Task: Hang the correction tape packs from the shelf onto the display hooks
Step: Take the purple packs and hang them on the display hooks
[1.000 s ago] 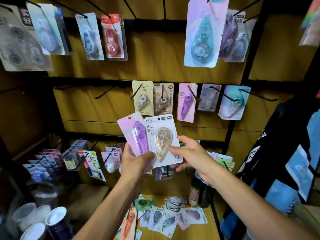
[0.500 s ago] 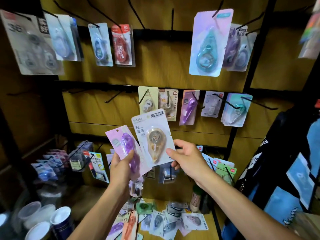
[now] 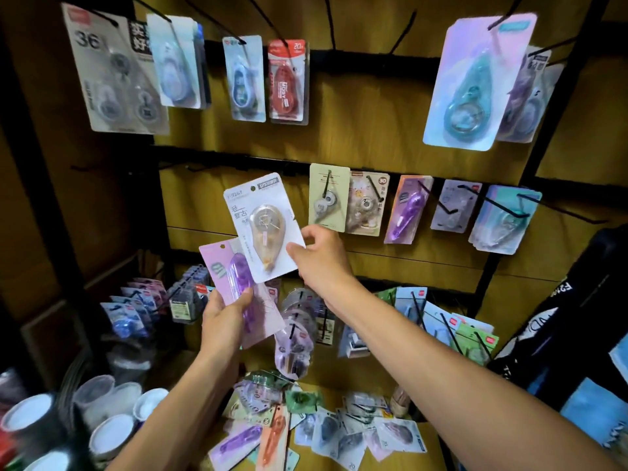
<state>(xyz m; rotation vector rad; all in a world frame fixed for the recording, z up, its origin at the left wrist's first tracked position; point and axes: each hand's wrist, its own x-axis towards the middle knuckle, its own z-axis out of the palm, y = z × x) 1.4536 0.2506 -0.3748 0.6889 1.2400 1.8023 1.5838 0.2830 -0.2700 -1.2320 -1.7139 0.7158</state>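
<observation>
My right hand point(image 3: 323, 256) pinches the lower right edge of a white card pack with a clear amber correction tape point(image 3: 263, 227), held up in front of the middle hook rail point(image 3: 238, 161). Lower down, my left hand point(image 3: 226, 322) grips a pink card pack with a purple tape point(image 3: 238, 283), tilted, partly behind the white pack. Several loose packs point(image 3: 339, 430) lie on the wooden shelf point(image 3: 431, 440) below my arms. Black hooks on the board carry hung packs, such as a beige pack point(image 3: 329, 198) just right of the white one.
A large pale blue-pink pack point(image 3: 475, 83) hangs top right and a red pack point(image 3: 288, 81) top centre. White-lidded cups point(image 3: 112, 433) stand at the lower left. A dark bag point(image 3: 577, 334) hangs at the right. Bare hooks jut from the rail to the left of the white pack.
My right hand has lifted the white pack up and away from the pink pack toward the middle rail. My left hand has dropped lower with the pink pack. The camera has tilted toward the left.
</observation>
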